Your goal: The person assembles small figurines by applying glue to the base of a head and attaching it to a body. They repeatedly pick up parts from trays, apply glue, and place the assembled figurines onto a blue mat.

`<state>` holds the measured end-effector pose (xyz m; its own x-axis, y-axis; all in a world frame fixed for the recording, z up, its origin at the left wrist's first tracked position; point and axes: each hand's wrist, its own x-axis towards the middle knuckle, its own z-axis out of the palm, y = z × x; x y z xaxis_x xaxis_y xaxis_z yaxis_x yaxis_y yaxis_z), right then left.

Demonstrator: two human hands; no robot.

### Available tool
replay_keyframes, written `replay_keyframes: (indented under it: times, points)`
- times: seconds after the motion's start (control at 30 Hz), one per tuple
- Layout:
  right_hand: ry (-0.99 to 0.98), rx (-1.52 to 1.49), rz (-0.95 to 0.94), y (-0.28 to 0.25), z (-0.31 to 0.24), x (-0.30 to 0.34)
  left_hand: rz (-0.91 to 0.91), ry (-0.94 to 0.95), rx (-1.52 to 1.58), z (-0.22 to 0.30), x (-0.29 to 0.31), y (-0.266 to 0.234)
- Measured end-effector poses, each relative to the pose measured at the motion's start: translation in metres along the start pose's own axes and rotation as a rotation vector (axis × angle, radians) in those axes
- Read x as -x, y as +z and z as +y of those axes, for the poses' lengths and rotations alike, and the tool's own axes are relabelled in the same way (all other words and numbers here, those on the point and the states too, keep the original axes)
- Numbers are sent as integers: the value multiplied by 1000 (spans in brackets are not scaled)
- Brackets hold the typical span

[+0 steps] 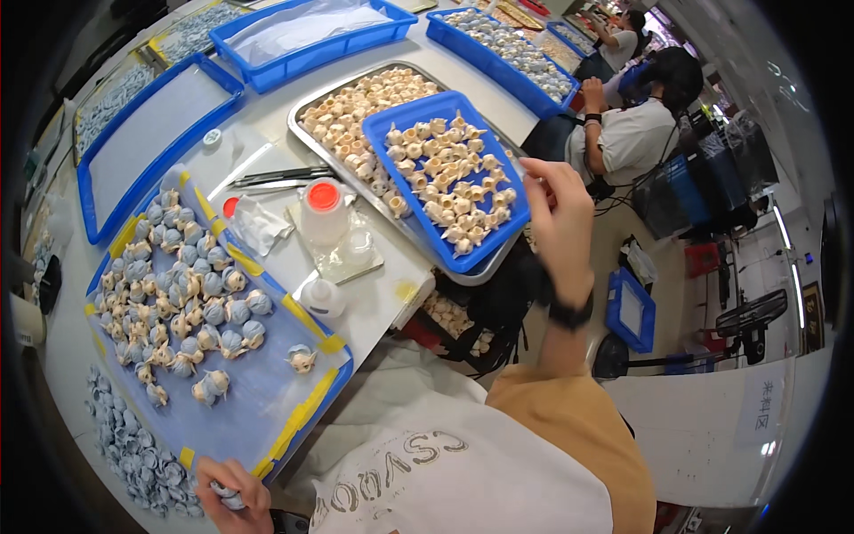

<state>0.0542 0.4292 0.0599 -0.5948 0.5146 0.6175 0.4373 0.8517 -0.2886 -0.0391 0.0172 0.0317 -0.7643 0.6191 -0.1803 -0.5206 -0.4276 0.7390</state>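
Observation:
My left hand (233, 500), at the lower left, is closed around a small blue-grey rounded piece (228, 495). Beside it lies a heap of loose blue-grey shell-like pieces (133, 445). My right hand (562, 212) is at the right edge of a small blue tray (378, 125), fingers bent together; what they pinch, if anything, is hidden. Several small cream hollow heads with pointed ears (445, 169) fill that tray, which rests on a metal tray (298, 125) of similar pieces. In front of me, a blue tray with yellow tape (267, 383) carries several cream pieces with blue-grey caps (182, 294).
Between the trays stand a red-topped bottle (324, 214), a white squeeze bottle (322, 298) and slim black tools (283, 176). Paper-lined blue trays (160, 133) and a tray of grey pieces (507, 53) lie farther back. A seated person (632, 133) works at the right.

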Motion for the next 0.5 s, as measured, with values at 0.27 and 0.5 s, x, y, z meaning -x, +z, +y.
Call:
replay_keyframes:
  times: [0.27, 0.5]
  points:
    - [-10, -66, -522, 35, 90, -6, -58, -75, -9, -6, -9, 19]
    - [-84, 100, -292, 22, 75, -9, -90, -33, -272, -8, -7, 10]
